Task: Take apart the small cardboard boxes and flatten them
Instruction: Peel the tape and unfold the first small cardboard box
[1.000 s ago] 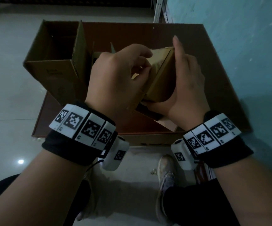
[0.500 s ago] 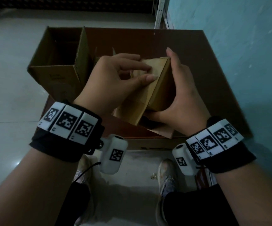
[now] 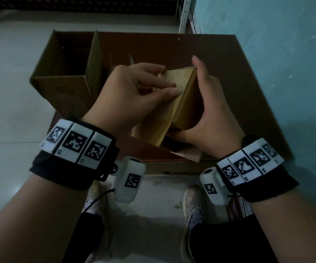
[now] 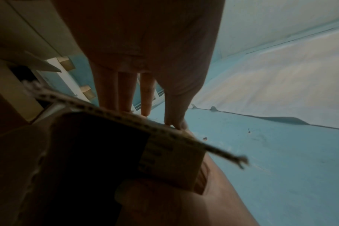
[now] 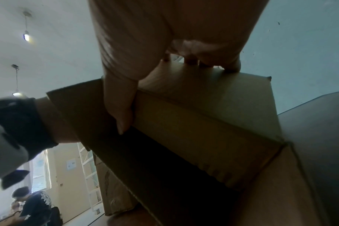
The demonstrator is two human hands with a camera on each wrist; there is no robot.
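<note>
A small tan cardboard box hangs in the air between both hands, over a big brown cardboard sheet. My left hand lies across the box's opened flap and pinches it, with the thumb on the face and the fingers over the top edge. In the left wrist view the fingers reach behind the corrugated edge of the box. My right hand cups the box's right side, thumb under the near end and fingers up the far side. The right wrist view shows the thumb clamped on the box.
A larger open cardboard box stands at the back left on the flat brown cardboard. The blue wall runs close on the right, with a metal shelf post behind. My shoes are below. Another person sits far off.
My left hand's curled fingers have stretched out across the flap, and the flap has swung out toward me. The right hand keeps the same hold.
</note>
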